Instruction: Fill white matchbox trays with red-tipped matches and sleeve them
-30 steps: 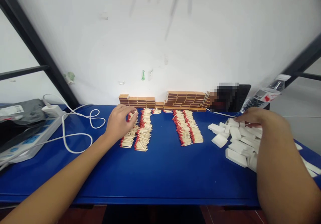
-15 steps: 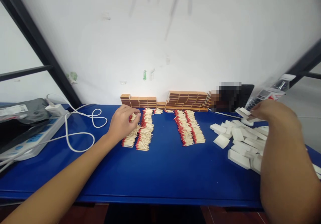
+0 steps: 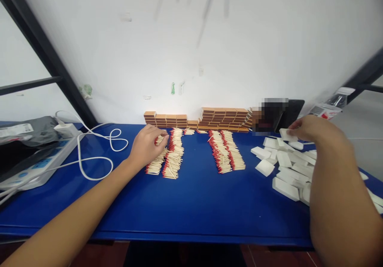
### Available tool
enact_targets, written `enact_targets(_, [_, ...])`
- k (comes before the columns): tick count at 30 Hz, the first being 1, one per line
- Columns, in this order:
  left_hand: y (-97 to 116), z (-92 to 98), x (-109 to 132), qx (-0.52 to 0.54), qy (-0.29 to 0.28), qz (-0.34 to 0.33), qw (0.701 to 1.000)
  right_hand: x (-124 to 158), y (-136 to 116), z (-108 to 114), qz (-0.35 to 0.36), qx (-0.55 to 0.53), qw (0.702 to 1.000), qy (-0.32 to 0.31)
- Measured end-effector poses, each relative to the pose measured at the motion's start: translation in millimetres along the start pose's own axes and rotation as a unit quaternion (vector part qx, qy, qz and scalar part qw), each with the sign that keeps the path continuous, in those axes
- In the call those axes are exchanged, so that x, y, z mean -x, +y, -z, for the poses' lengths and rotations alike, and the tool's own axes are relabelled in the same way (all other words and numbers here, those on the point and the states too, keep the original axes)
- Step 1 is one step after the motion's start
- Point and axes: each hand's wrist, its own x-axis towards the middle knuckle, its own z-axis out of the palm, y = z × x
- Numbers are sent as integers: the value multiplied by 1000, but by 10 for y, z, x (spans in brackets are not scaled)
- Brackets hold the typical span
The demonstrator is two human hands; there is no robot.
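My right hand [image 3: 308, 128] pinches a white matchbox tray [image 3: 287, 135] at the far right, above a heap of similar white trays [image 3: 283, 159]. My left hand [image 3: 149, 145] rests over the leftmost row of red-tipped matches [image 3: 156, 166]. Its thumb and forefinger are curled towards each other, and whatever may be between them is too small to make out. Beside it runs a second row of matches [image 3: 173, 155]. Two more rows of matches [image 3: 223, 151] lie right of centre, their red heads facing left.
Brown matchbox sleeves [image 3: 224, 117] stand stacked along the white wall. A dark tablet-like object [image 3: 291, 113] leans behind the tray heap, near a plastic bottle [image 3: 335, 101]. On the left are a power strip [image 3: 44, 167], a white cable [image 3: 80, 159] and a grey bag [image 3: 38, 127].
My right hand has shifted slightly left and down, and the white matchbox tray in its fingers has turned its broad side towards me. My left hand has barely moved.
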Motion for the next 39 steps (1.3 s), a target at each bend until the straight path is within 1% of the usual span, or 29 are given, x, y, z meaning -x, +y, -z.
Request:
enact_targets(3, [3, -2, 1, 2, -3, 1, 1000, 89, -116, 47, -23, 10, 999, -27])
enact_targets(5, [8, -4, 0, 4, -2, -3, 1000, 166, -205, 101, -24, 12, 1000, -12])
enact_targets(6, [10, -4, 0, 5, -1, -5, 1000, 205, -255, 126, -12, 8, 1000, -4])
enact_targets(7, [13, -5, -2, 5, 0, -6, 1000, 242, -312, 146, 11, -5, 1000, 0])
enact_targets(9, [19, -3, -4, 6, -1, -4, 1000, 314, -459, 164, 84, -45, 995, -3])
enact_targets(10, [20, -2, -5, 6, -2, -2, 1000, 354, -553, 160, 131, -73, 989, -4])
enact_targets(12, [23, -1, -3, 6, -6, -1, 1000, 461, -786, 128, 198, -101, 975, -25])
enact_targets(13, [25, -1, -1, 7, -8, -4, 1000, 537, -925, 99, 245, -115, 961, -50])
enact_targets(14, [28, -2, 2, 9, -8, -8, 1000, 630, -1074, 63, 301, -139, 940, -74])
enact_targets(16, [39, -9, 11, 18, -10, -19, 1000, 864, -1385, -33, 378, -182, 903, -94])
enact_targets(19, [71, -25, 22, 40, -26, -37, 998, 1242, -1795, -210, 496, -235, 825, -137])
enact_targets(21, [98, -33, 25, 50, -48, -47, 997, 1413, -1964, -306, 549, -234, 789, -146])
enact_targets(22, [110, -34, 25, 52, -57, -49, 996, 1454, -2005, -332, 562, -239, 779, -141])
enact_targets(23, [122, -33, 23, 54, -65, -50, 995, 1461, -2016, -337, 564, -243, 778, -133])
enact_targets(24, [133, -31, 21, 55, -69, -51, 995, 1435, -1997, -321, 556, -247, 785, -120])
enact_targets(25, [142, -27, 19, 56, -71, -51, 995, 1378, -1949, -285, 538, -244, 800, -104])
enact_targets(26, [151, -23, 17, 57, -71, -51, 995, 1295, -1874, -232, 509, -233, 824, -84])
enact_targets(27, [158, -20, 16, 58, -72, -52, 994, 1192, -1776, -171, 471, -207, 856, -57])
enact_targets(28, [166, -18, 16, 61, -74, -54, 994, 1075, -1656, -108, 432, -149, 889, -35])
enact_targets(29, [172, -19, 19, 64, -78, -55, 993, 952, -1522, -52, 368, -75, 927, -9])
enact_targets(30, [179, -22, 22, 67, -84, -56, 993, 828, -1379, -10, 288, 13, 958, 2])
enact_targets(32, [195, -29, 31, 77, -97, -59, 991, 602, -1093, 19, 199, 70, 977, -12])
enact_targets(34, [216, -30, 41, 92, -110, -62, 988, 429, -856, -25, 128, 102, 985, -52])
enact_targets(36, [248, -18, 50, 111, -130, -66, 983, 324, -709, -110, 103, 113, 984, -93])
enact_targets(39, [323, 12, 68, 129, -175, -65, 974, 278, -672, -219, 114, 104, 981, -121])
